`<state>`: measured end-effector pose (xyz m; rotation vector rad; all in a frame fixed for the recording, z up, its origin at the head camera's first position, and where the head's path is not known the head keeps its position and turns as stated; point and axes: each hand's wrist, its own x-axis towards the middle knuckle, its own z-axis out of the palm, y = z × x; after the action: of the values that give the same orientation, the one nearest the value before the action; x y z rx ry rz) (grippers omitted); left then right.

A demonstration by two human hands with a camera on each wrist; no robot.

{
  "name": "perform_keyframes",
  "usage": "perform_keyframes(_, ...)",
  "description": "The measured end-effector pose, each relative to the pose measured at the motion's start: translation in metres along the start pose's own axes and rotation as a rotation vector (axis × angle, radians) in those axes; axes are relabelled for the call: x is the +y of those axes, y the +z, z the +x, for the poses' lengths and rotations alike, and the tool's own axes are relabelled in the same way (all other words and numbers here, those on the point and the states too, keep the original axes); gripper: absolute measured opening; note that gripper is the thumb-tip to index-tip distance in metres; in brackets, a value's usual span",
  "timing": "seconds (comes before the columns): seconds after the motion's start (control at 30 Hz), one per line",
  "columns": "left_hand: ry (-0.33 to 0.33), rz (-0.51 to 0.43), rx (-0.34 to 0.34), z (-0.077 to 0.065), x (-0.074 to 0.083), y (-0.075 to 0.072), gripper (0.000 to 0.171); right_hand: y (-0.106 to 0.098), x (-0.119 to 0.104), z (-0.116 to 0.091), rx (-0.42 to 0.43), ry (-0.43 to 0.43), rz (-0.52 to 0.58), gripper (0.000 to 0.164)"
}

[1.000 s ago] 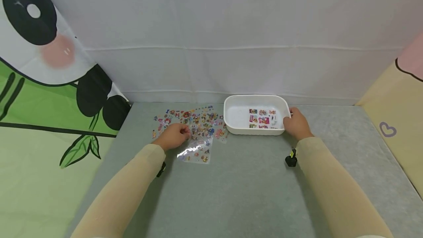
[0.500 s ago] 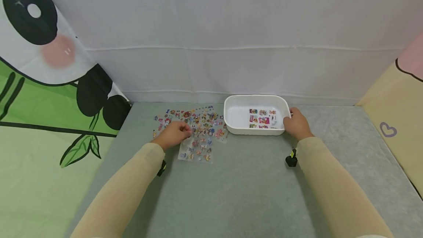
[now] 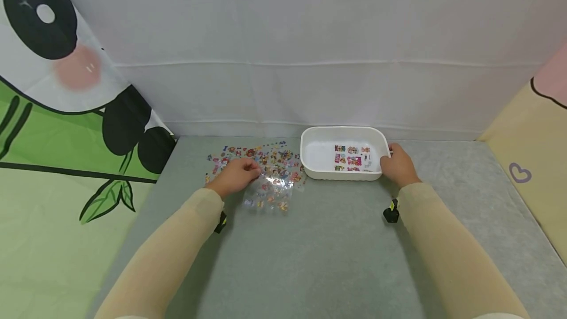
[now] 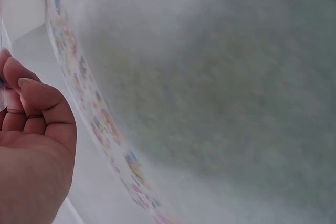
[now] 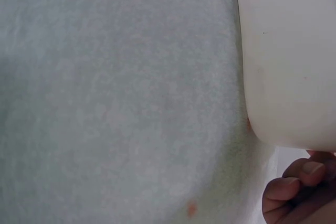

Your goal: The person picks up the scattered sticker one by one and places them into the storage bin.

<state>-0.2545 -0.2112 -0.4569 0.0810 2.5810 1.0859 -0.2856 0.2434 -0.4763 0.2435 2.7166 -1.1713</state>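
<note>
The left hand [image 3: 236, 176] is pinching a clear sticker sheet [image 3: 267, 196] that kinda pokes out toward 4 o'clock, and the right hand [image 3: 399, 167] grips the white tub [image 3: 319, 154] at its 3 o'clock end.

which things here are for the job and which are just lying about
Likely the job:
clear sticker sheet, in the left grip
white tray, in the right grip
tray stickers
spread stickers

Just around:
cartoon cloth
white backdrop

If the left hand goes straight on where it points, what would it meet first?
Probably the spread patterned sheets, or, if the left hand passes above them, the white tray beyond; height is unclear.
</note>
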Motion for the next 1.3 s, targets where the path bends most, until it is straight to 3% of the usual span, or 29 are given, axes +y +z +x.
perform_keyframes(0.17,-0.013,-0.027,0.009,0.005,0.008,0.005,0.022,-0.001,0.001,0.002,-0.005,-0.002,-0.001,0.057)
perform_keyframes(0.43,0.052,-0.058,0.007,0.014,0.023,0.016,0.024,0.001,0.002,0.003,-0.014,0.002,0.003,0.056)
perform_keyframes(0.57,0.046,-0.096,0.0,0.018,0.031,0.022,0.025,0.001,0.003,0.002,-0.01,-0.001,-0.001,0.056)
perform_keyframes(1.3,0.113,0.058,0.029,0.04,0.09,0.049,0.021,0.002,0.003,0.002,0.001,-0.022,-0.004,0.055)
